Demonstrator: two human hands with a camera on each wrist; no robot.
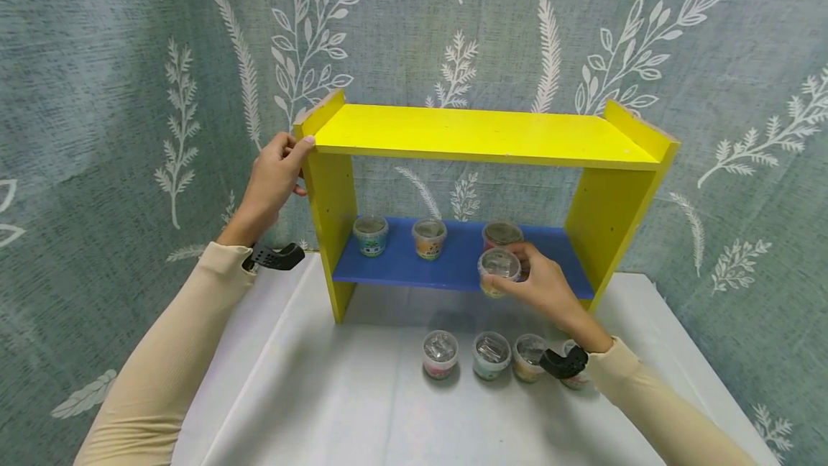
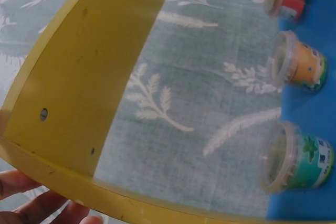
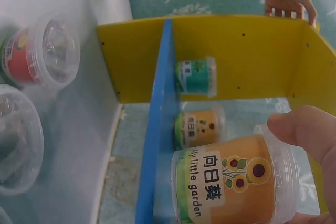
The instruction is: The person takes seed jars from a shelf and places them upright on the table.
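Note:
My left hand [image 1: 273, 172] grips the upper left corner of a yellow shelf unit [image 1: 453, 129], thumb on the front edge. In my right hand [image 1: 546, 285] is a clear-lidded plastic tub [image 3: 236, 182] with an orange sunflower label reading "My little garden", held between thumb and fingers. It is at the front edge of the blue shelf board [image 1: 394, 273], in front of a red tub [image 1: 497, 237] that it partly hides. Farther left on the board stand an orange tub [image 1: 430, 244] and a teal tub [image 1: 371, 241].
Several more lidded tubs stand in a row on the white table before the unit, among them a red one [image 1: 440, 365] and a pale green one [image 1: 490, 364]. My right wrist partly covers the rightmost tub. A leaf-patterned green curtain [image 1: 401, 34] hangs behind.

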